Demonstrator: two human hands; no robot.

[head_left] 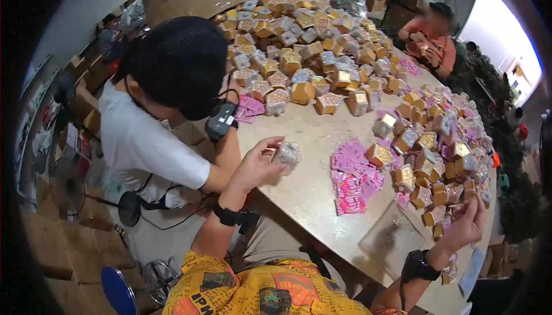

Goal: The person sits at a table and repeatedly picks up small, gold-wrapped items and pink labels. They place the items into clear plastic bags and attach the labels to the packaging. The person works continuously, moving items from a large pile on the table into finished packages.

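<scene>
My left hand, raised over the table's near left edge, has its fingers around a small glittery box in clear wrap. At the near right edge of the heap, my right hand is closed with thumb and fingertips together. What it pinches, if anything, is too small to make out. Close to it lie several gold and silver glittery boxes. Between my hands, a loose stack of pink printed packets rests on the table.
A large heap of similar boxes covers the far table. A clear plastic tray or sheet lies near my right forearm. A person in a white shirt leans in at my left. Another person in orange sits at the far right, hands raised.
</scene>
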